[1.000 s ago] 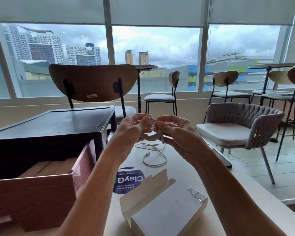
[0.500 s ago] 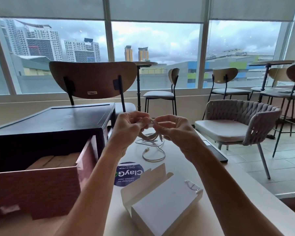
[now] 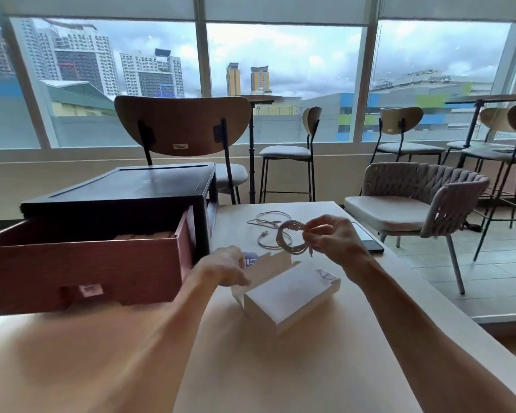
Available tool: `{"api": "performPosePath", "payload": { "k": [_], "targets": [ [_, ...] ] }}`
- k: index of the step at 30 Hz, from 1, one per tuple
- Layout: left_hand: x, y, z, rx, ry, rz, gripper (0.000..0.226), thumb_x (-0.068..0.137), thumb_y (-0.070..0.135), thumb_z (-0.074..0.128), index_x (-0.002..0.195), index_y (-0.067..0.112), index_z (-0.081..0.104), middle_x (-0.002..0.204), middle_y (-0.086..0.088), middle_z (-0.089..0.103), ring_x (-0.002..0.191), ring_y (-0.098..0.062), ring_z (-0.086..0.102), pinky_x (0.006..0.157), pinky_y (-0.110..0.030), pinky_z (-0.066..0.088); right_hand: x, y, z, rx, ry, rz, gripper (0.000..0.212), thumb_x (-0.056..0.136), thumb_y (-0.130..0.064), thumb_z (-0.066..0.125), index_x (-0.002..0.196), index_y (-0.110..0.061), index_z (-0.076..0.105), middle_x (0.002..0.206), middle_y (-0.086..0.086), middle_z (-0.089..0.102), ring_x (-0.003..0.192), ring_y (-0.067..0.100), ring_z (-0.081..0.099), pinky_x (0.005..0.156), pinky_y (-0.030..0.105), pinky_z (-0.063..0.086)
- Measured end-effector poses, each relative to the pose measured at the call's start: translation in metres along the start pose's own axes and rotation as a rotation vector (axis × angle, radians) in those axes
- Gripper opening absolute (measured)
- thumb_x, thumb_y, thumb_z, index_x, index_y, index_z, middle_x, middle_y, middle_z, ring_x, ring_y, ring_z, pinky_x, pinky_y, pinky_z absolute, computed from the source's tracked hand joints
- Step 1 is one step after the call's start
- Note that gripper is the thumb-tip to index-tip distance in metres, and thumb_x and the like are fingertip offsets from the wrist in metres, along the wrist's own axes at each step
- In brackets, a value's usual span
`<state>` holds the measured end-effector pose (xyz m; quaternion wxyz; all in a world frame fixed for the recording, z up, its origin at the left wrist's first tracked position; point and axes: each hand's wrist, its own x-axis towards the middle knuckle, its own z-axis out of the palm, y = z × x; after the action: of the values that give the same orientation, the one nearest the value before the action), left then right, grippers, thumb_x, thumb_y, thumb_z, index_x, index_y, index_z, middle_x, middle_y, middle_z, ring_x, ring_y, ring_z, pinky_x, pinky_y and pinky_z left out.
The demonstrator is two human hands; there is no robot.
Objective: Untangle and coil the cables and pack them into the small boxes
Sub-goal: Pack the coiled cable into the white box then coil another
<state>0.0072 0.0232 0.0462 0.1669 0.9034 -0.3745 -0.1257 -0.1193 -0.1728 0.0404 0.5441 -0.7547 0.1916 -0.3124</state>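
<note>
Over the table [image 3: 280, 368], right hand [image 3: 337, 242] pinches coiled cable [image 3: 281, 239], loop left of fingers [image 3: 313, 231]; left hand [image 3: 224, 266] touches open box [image 3: 289, 296].

Both forearms [image 3: 149, 338] show bare to the picture's edge. The left hand [image 3: 224, 268] and right hand [image 3: 334, 239] are bare as well.

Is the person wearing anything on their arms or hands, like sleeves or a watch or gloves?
No. The left arm and right arm are bare to the picture's edge: no sleeves show. The left hand and right hand have no gloves, the wrists no watch or bracelet. Fingers are too blurred to check for rings.
</note>
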Motion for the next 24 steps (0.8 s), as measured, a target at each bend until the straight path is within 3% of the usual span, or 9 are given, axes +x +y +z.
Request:
{"api": "performPosePath", "payload": {
  "k": [2,6,9,12,14,17,19,22,24],
  "targets": [
    [-0.003,-0.007,0.010,-0.017,0.098,-0.008,0.004,0.084,0.009,0.068,0.086,0.013,0.068,0.081,0.009,0.060,0.070,-0.009,0.060,0.052,-0.011,0.043,-0.007,0.000,-0.003,0.021,-0.004,0.008,0.021,0.082,-0.002,0.076,0.100,-0.008,0.068,0.092,0.011,0.074,0.086,0.025,0.072,0.079,0.038,0.060],
    [-0.004,-0.017,0.015,-0.137,0.345,-0.010,0.021,0.082,0.021,0.073,0.064,0.024,0.063,0.074,0.001,0.069,0.073,-0.016,0.068,0.072,-0.032,0.059,-0.017,-0.004,-0.010,0.055,-0.013,-0.014,0.022,0.084,-0.003,0.076,0.102,-0.005,0.064,0.095,0.015,0.072,0.088,0.027,0.071,0.084,0.042,0.060],
    [-0.009,-0.013,0.009,-0.262,0.557,0.138,0.016,0.086,0.019,0.075,0.071,0.021,0.071,0.070,0.004,0.070,0.065,-0.007,0.068,0.066,-0.033,0.060,-0.024,-0.008,-0.012,0.040,0.006,-0.135,0.019,0.082,-0.003,0.077,0.094,-0.005,0.062,0.091,0.015,0.073,0.082,0.020,0.071,0.079,0.034,0.059],
    [-0.014,-0.010,0.001,-0.322,0.675,0.241,0.011,0.088,0.009,0.073,0.080,0.016,0.076,0.069,0.018,0.067,0.064,0.012,0.063,0.062,-0.013,0.053,-0.030,-0.008,-0.011,-0.121,0.011,-0.307,0.017,0.081,0.004,0.075,0.085,-0.007,0.063,0.084,0.007,0.073,0.079,0.009,0.071,0.075,0.020,0.053],
    [-0.021,-0.006,-0.003,-0.357,0.687,0.283,0.013,0.087,0.002,0.072,0.083,0.013,0.077,0.068,0.020,0.064,0.065,0.020,0.060,0.060,-0.001,0.042,-0.034,-0.006,-0.009,-0.185,0.023,-0.383,0.020,0.080,0.002,0.077,0.080,-0.013,0.064,0.079,-0.001,0.073,0.080,0.011,0.071,0.078,0.026,0.055],
    [-0.032,-0.003,-0.008,-0.352,0.740,0.334,0.012,0.086,0.000,0.072,0.087,0.010,0.078,0.072,0.016,0.066,0.063,0.026,0.055,0.062,0.004,0.037,-0.040,-0.001,-0.005,-0.235,0.013,-0.429,0.025,0.079,0.003,0.077,0.079,-0.018,0.064,0.077,-0.006,0.072,0.081,0.009,0.072,0.077,0.031,0.058],
    [-0.038,-0.004,-0.012,-0.352,0.772,0.358,0.013,0.086,-0.002,0.071,0.090,0.007,0.079,0.077,0.011,0.069,0.063,0.027,0.054,0.065,0.005,0.038,-0.045,0.002,-0.001,-0.242,-0.038,-0.423,0.024,0.079,0.005,0.075,0.081,-0.017,0.065,0.080,-0.002,0.072,0.081,0.009,0.071,0.077,0.029,0.057],
    [-0.042,-0.010,-0.018,-0.377,0.777,0.375,0.017,0.085,-0.005,0.070,0.092,0.008,0.079,0.085,0.003,0.075,0.065,0.017,0.060,0.072,-0.003,0.050,-0.053,0.006,0.004,-0.264,-0.121,-0.428,0.022,0.082,0.003,0.073,0.083,-0.018,0.067,0.085,-0.003,0.073,0.083,0.006,0.071,0.083,0.020,0.054],
    [-0.045,-0.014,-0.019,-0.373,0.771,0.374,0.016,0.085,-0.005,0.070,0.093,0.007,0.079,0.084,0.004,0.073,0.069,0.013,0.060,0.071,-0.002,0.049,-0.055,0.010,0.006,-0.300,-0.123,-0.431,0.018,0.085,0.001,0.071,0.086,-0.017,0.071,0.088,-0.006,0.075,0.087,0.003,0.071,0.087,0.020,0.054]
  ]
}}
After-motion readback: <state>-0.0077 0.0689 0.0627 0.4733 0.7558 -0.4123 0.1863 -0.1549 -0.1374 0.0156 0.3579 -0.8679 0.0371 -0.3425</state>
